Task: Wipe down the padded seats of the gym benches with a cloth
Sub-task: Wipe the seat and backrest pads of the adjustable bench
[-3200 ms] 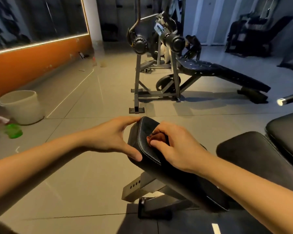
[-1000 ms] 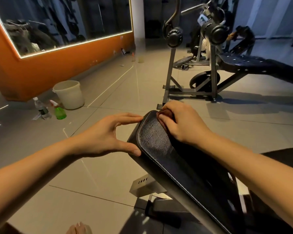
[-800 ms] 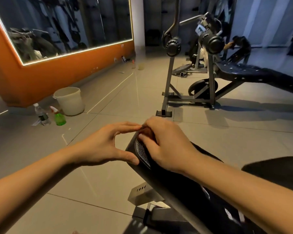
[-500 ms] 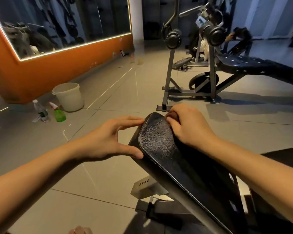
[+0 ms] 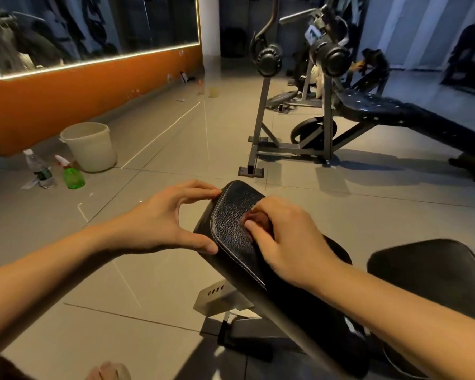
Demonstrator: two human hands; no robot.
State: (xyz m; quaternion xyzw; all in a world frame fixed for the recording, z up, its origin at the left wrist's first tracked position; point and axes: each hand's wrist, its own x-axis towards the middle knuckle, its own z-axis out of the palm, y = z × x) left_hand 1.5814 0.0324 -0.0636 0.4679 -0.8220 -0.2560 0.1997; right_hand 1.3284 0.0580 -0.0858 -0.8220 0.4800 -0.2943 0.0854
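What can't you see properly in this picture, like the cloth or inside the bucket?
Head view only:
Cloth: mostly hidden under the right hand; just a reddish bit shows.
Bucket: its wall hides whatever is inside.
Water bottle label: too small to read.
Bench pad: near end covered by the right forearm.
Second pad: cut off by the right edge.

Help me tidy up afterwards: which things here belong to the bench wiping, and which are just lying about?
Job in hand: padded seat, gripped at its end by the left hand; small brownish cloth, held against it under the right hand.
Lying about, untouched: white bucket, green spray bottle, clear water bottle.
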